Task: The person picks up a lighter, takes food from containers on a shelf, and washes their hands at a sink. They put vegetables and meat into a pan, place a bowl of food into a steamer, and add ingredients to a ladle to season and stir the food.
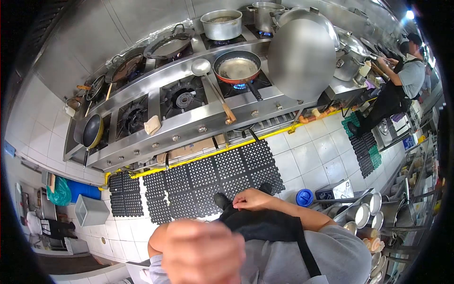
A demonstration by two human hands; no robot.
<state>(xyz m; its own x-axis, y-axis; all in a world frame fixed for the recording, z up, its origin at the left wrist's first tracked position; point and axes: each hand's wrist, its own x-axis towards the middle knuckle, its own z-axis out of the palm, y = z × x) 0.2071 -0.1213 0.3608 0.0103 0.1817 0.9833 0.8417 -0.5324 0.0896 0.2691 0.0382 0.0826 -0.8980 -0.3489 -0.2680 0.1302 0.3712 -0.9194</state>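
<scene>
My left hand [203, 251] is raised close to the camera, blurred, with its fingers curled into a fist and nothing visible in it. My right hand [253, 199] lies at my waist, its fingers gathered on the top edge of my black apron [267, 227]. Below the hands are my black shoes [221, 199] on a black rubber mat [208, 180]. Ahead stands a long steel gas range [189, 125]. On it a frying pan [237, 67] sits over a lit burner, with a steel ladle [208, 78] resting beside it.
A large steel wok [302, 57] stands on the range's right end, with pots [221, 23] and dark pans [168, 45] behind. Steel bowls [366, 213] and a blue lid [305, 197] lie at my right. A person [402, 80] works at the far right. A grey bin [92, 210] sits left.
</scene>
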